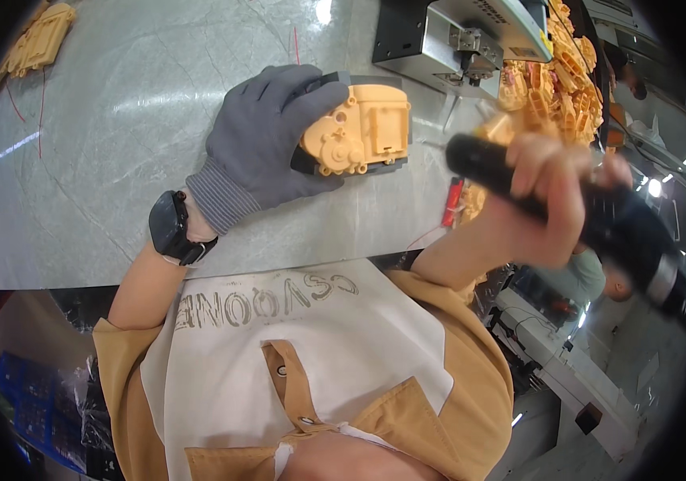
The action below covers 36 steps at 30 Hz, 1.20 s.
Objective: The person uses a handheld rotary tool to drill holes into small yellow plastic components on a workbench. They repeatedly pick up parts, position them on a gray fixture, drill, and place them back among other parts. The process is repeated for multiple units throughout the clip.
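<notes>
My left hand (267, 132), in a grey knit glove, is curled round a yellow-orange plastic housing (363, 132). The housing has round bosses and a rectangular recess, and it sits in a black holder (304, 163) on the table. Raised to the right of it, my bare right hand (555, 196) is closed round a black cylindrical electric screwdriver (479, 164). The tool is tilted, with a metal collar at its lower right end. Motion blurs this hand and the tool.
A metal-fronted machine (459, 48) stands at the back of the grey table (135, 216). Beside it, many yellow plastic parts (567, 88) are heaped on the right. More such parts (42, 36) lie at the far left. A red tool (453, 200) rests near the right edge.
</notes>
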{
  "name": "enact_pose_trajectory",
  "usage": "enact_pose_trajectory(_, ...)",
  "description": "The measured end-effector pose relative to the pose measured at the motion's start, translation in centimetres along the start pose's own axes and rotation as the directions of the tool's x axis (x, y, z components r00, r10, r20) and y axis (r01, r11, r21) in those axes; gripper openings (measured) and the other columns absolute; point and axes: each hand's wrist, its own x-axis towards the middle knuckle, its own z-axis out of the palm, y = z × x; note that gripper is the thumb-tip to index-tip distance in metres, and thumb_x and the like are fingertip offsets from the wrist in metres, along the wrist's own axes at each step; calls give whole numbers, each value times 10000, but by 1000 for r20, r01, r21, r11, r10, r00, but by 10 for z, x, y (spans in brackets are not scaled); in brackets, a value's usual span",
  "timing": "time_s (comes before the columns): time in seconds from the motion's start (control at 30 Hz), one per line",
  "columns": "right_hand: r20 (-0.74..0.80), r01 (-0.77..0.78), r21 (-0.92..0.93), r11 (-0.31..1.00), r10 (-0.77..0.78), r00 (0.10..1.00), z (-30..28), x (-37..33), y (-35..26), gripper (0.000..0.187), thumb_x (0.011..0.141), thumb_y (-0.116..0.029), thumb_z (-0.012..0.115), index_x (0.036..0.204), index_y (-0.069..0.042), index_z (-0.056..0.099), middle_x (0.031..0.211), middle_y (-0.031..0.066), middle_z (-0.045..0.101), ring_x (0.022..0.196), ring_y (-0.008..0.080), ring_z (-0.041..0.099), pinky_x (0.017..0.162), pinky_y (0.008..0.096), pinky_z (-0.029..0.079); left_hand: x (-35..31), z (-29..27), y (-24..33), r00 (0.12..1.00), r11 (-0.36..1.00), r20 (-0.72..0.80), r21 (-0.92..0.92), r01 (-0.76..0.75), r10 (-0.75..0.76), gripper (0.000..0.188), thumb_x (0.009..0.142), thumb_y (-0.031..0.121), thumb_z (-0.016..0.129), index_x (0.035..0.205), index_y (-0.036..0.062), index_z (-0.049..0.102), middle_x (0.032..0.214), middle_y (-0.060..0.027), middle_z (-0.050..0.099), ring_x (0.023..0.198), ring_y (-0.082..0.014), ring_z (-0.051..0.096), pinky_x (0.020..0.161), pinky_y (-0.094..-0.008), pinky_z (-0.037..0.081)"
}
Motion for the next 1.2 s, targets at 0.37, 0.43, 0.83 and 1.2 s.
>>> enact_pose_trajectory(0.37, 98, -57, 87, 995, 48, 994, 47, 6, 27, 412, 731, -22, 439, 1132, -109, 397, 594, 49, 383, 490, 182, 420, 540, 372, 387, -3, -2, 0, 999, 998, -46, -59, -20, 17, 889, 459, 269, 841, 1229, 122, 422, 1180, -90, 478, 1083, -292, 485, 913, -398, 402)
enact_pose_trajectory(0.43, 100, -72, -79, 994, 80, 992, 51, 10, 29, 401, 728, -23, 446, 1118, -107, 403, 595, 53, 380, 488, 184, 417, 540, 369, 388, -4, 0, 0, 998, 998, -62, -51, -23, 20, 898, 462, 273, 841, 1234, 110, 411, 1184, -90, 478, 1094, -290, 480, 925, -402, 396)
enact_pose_trajectory(0.83, 247, -130, -232, 964, 188, 951, 44, 16, 28, 357, 733, -29, 470, 1076, -128, 446, 593, 26, 400, 490, 156, 411, 556, 347, 375, -7, -1, 1, 998, 992, -41, -121, 47, -53, 937, 471, 299, 834, 1258, 87, 370, 1196, -117, 467, 1118, -311, 459, 956, -434, 377)
enact_pose_trajectory(1.2, 404, -203, -273, 940, 304, 863, 45, 24, 17, 309, 753, -1, 495, 1028, -134, 443, 583, 4, 400, 470, 132, 407, 551, 330, 361, -11, -13, 3, 988, 971, -110, -228, 78, -105, 881, 511, 378, 799, 1237, 71, 404, 1188, -120, 467, 1171, -343, 409, 988, -461, 348)
